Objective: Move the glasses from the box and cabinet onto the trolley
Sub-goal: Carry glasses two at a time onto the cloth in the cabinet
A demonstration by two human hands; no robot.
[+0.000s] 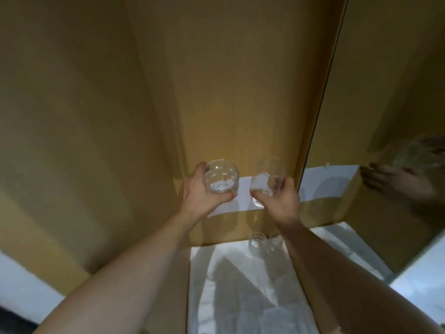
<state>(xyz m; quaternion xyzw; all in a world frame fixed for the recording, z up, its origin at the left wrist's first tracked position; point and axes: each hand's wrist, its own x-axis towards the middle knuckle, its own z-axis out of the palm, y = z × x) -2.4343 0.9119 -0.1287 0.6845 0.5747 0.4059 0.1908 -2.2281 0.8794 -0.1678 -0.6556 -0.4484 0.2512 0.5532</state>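
Observation:
My left hand grips a clear round glass, seen nearly mouth-on, above the upper white-lined cabinet shelf. My right hand grips a second clear glass, taller and blurred, just to the right of the first. Two more clear glasses stand side by side at the back of the lower shelf, under my right forearm. No box or trolley is in view.
Yellow wooden cabinet walls close in on the left and behind. A mirrored or glossy panel on the right reflects my hand and a glass. The lower shelf's white liner is wrinkled.

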